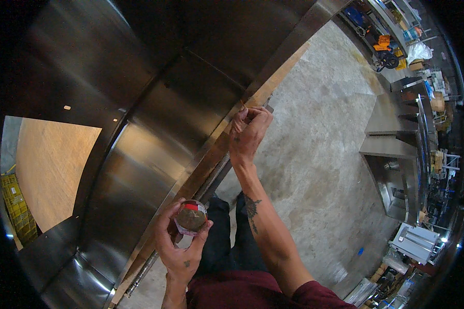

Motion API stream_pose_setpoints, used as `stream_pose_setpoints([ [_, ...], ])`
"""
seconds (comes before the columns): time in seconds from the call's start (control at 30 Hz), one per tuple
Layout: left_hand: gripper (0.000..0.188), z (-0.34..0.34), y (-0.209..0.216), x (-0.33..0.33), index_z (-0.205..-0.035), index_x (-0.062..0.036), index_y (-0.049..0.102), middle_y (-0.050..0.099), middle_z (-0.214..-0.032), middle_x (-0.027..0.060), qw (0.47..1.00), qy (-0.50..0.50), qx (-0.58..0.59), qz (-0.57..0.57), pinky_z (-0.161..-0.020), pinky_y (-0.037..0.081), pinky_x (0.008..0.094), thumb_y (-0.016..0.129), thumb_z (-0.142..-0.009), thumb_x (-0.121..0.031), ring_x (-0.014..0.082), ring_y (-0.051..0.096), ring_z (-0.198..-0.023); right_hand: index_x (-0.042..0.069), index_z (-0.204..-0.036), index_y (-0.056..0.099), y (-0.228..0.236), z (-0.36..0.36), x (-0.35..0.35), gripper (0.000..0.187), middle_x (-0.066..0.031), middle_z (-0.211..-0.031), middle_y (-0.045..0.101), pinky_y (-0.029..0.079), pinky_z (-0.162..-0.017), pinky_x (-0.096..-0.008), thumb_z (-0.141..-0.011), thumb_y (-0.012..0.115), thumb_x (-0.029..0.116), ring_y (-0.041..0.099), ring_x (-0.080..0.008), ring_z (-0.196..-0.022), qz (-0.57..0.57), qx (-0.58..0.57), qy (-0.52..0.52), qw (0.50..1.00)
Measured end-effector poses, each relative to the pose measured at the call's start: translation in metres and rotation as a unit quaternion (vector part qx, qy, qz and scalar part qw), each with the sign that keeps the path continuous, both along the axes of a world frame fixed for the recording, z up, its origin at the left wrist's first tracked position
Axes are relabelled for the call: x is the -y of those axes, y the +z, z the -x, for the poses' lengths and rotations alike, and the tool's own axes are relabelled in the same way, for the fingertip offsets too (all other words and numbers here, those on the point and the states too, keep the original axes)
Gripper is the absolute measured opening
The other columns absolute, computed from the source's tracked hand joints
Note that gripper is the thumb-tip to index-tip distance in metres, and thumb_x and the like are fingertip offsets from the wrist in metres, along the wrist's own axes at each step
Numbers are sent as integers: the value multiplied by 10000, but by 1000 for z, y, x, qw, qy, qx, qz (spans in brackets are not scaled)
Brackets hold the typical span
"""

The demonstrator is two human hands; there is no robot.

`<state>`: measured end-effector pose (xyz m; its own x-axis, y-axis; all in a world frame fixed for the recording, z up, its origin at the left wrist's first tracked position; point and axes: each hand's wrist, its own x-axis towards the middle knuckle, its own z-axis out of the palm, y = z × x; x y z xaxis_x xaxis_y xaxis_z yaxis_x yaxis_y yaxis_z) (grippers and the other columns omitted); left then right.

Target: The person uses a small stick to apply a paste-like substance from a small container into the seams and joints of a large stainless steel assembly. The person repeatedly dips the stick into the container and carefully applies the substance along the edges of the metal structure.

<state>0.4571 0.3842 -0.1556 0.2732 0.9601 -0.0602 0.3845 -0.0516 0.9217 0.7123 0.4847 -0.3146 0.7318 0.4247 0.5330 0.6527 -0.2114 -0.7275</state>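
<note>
My left hand (183, 247) is closed round a small round container (192, 216), which has a grey-brown round face and a red patch near its rim. Whether that face is a lid or the contents, I cannot tell. Farther forward, my right hand (250, 131) is closed in a pinch at the edge of a large sheet-metal piece (160, 149). A thin, short stick-like tip (243, 104) shows at its fingertips, against the metal edge; its kind is too small to make out. The metal piece is dark and shiny, with folded seams and a cut-out opening.
Wooden tabletop (56, 170) shows through the opening, with a yellow crate (19, 206) beyond it at far left. Concrete floor (314, 170) lies to the right. Metal cabinet-like pieces (392, 154) stand along the right side, near shelves of mixed goods (438, 103).
</note>
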Motion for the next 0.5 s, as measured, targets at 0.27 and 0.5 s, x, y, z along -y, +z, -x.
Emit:
stream_pose_setpoints([
  [0.27,770,-5,7,5,-1525,-28,595,687,-1476,165,1000,1,5,1,-1032,638,390,993,-865,-27,273,717,-1280,-61,-1145,547,-1,-2,6,159,-235,-1276,550,535,-931,-448,-1051,675,-67,596,-339,-1151,22,-34,15,999],
  [0.5,736,-23,-5,-14,-1516,-57,626,712,-1422,142,1000,-1,-22,-19,-943,645,365,986,-873,-55,265,735,-1248,-31,-1203,595,65,32,56,199,-212,-1242,614,582,-864,-411,-1048,716,-63,654,-317,-1095,-9,-111,78,991],
])
